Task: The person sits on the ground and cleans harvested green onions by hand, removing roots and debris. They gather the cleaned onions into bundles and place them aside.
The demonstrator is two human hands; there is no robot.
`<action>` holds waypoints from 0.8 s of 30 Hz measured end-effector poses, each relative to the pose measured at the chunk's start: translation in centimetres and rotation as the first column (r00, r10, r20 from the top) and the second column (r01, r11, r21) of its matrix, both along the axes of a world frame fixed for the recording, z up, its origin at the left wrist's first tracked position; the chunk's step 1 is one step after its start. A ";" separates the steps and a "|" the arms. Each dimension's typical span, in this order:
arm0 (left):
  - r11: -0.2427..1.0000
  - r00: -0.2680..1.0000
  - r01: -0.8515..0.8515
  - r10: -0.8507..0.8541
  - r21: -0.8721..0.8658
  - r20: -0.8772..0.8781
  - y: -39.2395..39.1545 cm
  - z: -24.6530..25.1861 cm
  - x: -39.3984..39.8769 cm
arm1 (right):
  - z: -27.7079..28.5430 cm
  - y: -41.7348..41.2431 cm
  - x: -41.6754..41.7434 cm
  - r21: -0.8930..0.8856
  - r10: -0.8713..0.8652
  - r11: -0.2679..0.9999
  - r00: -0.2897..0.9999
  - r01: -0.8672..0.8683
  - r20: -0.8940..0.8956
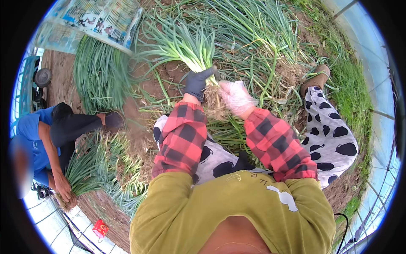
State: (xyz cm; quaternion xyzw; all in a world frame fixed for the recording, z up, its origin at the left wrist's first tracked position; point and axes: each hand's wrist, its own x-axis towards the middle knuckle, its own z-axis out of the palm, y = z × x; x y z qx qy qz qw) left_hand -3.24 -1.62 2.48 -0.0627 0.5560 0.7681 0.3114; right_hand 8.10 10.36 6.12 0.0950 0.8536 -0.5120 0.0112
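Observation:
My left hand (197,83), in a dark glove, is closed around a bunch of green onions (193,54). The leaves fan out away from me, and the pale stalks and brown fibrous roots (213,96) hang toward me below the fist. My right hand (236,96) wears a clear plastic glove. Its fingertips pinch at the base of the stalks, beside the roots; exactly what lies between them is partly hidden. Under both hands, loose green onion leaves (228,130) litter the ground between my legs.
More green onions (253,22) lie in a heap ahead. A large bundle (100,76) rests under a printed sheet (104,22) at left. A co-worker in blue (44,136) holds onions at far left. A red container (100,228) and a wheeled cart (30,82) are also there.

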 end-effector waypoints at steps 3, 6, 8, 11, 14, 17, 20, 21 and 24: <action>0.991 0.999 0.026 -0.023 -0.129 0.026 -1.1 -1.8 -1.0 | -1.9 2.2 0.3 -0.246 -0.142 0.959 0.990 0.139 0.006; 0.999 0.993 0.033 -0.037 0.040 0.115 -2.1 -0.7 -2.2 | -3.7 6.8 1.1 0.275 -0.465 0.873 0.856 0.402 0.226; 0.969 0.994 -0.029 0.001 0.245 0.111 -1.7 0.5 -2.6 | -7.6 8.3 3.2 0.551 -0.553 0.781 0.735 0.294 0.392; 0.909 0.989 -0.094 0.037 0.406 0.145 -1.5 2.2 -2.7 | -9.2 3.8 5.4 0.424 -0.332 0.904 0.728 0.062 0.600; 0.897 0.991 -0.079 0.025 0.435 0.128 -1.7 1.5 -3.1 | -10.4 -2.2 8.1 0.132 0.412 0.842 0.782 -0.523 0.468; 0.869 0.984 -0.066 -0.024 0.490 0.176 -1.2 1.1 -3.4 | -13.0 -4.3 9.7 0.170 0.702 0.710 0.707 -0.684 -0.089; 0.862 0.982 -0.052 -0.047 0.504 0.182 -2.1 0.7 -3.0 | -10.0 0.9 5.0 -0.104 0.193 0.980 0.921 -0.167 0.338; 0.852 0.980 -0.023 -0.085 0.523 0.182 -1.7 0.5 -3.1 | -10.5 3.6 3.9 -0.313 -0.289 0.821 0.820 0.478 0.494; 0.904 0.985 -0.032 -0.044 0.427 0.166 -1.7 0.3 -3.2 | -10.6 12.1 2.6 0.420 -0.613 0.767 0.748 0.485 0.255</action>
